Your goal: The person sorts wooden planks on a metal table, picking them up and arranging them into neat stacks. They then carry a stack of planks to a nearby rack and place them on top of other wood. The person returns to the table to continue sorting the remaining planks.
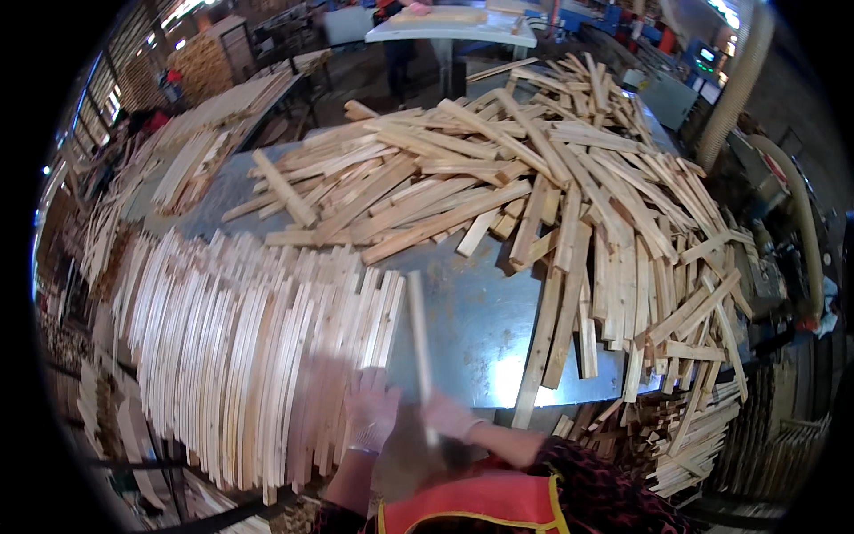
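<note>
A pale wooden strip point(418, 334) stands nearly lengthwise in my right hand point(451, 418), whose fingers are closed round its lower part. Just to the left, my left hand point(370, 411) lies against the right end of a long row of wooden strips point(240, 356), fingers stretched out and pointing away from me. These strips stand side by side in close order, their ends slightly uneven. Part of the row beside my left hand is smeared by motion. Both hands seem to wear thin pinkish gloves.
A big jumbled heap of wooden strips point(498, 169) covers the far and right parts of the metal table point(463, 307), some overhanging its near edge. More strips point(694, 445) are stacked low at the right. A ribbed hose point(734, 98) rises at the far right. Another person stands behind a white table point(449, 31).
</note>
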Motion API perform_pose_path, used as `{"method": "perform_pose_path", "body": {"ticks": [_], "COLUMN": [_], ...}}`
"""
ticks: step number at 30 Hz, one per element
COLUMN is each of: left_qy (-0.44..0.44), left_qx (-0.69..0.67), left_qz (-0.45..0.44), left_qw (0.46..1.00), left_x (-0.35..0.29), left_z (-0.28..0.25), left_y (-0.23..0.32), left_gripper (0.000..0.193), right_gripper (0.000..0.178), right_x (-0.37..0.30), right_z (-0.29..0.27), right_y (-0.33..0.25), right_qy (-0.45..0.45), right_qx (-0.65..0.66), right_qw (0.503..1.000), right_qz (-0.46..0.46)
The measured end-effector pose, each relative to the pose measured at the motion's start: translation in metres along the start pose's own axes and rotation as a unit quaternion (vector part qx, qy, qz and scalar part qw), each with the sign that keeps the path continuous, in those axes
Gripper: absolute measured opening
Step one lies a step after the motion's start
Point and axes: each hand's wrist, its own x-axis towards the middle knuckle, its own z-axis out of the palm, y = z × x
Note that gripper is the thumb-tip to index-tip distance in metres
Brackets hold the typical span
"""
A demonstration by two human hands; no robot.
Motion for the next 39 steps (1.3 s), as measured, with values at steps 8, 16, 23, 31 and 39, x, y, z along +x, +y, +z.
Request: {"method": "perform_pose_path", "body": {"ticks": [8, 16, 23, 31, 39], "left_qy": [0.014, 0.102, -0.237, -0.45, -0.33], "left_qx": [0.059, 0.504, -0.158, -0.683, -0.684], "left_qz": [0.075, 0.219, 0.039, -0.151, -0.211], "left_qw": [0.995, 0.829, 0.958, 0.555, 0.616], "left_x": [0.007, -0.03, 0.117, 0.179, 0.133], "left_z": [0.029, 0.111, 0.036, 0.07, 0.011], "left_y": [-0.008, -0.027, 0.174, 0.262, 0.241], "left_gripper": [0.046, 0.041, 0.038, 0.034, 0.038], "right_gripper": [0.035, 0.063, 0.095, 0.069, 0.065], "right_x": [0.071, -0.016, -0.077, -0.058, -0.064], "right_z": [-0.121, -0.506, -0.442, -0.566, -0.462], "right_y": [-0.026, 0.029, 0.063, 0.135, 0.127], "right_qy": [-0.09, 0.586, 0.323, 0.56, 0.389], "right_qx": [-0.113, -0.382, 0.032, -0.339, -0.067], "right_qw": [0.953, 0.709, 0.946, 0.753, 0.919], "right_qz": [-0.266, 0.095, -0.022, 0.068, -0.028]}}
